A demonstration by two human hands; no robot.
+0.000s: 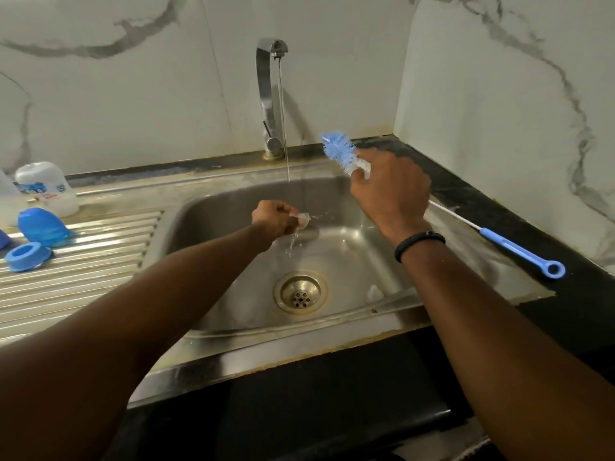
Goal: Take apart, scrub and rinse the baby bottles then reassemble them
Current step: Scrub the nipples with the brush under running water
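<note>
Left hand pinching a clear teat under the thin stream from the tap, over the back of the sink. Right hand curled round a blue bottle brush, bristles up, above the sink's back right corner; long blue handle across the right rim. On the draining board at left: blue ring, blue cap, upturned bottle

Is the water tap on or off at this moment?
On. A thin stream falls from the tap onto the clear teat held by the left hand.
</note>
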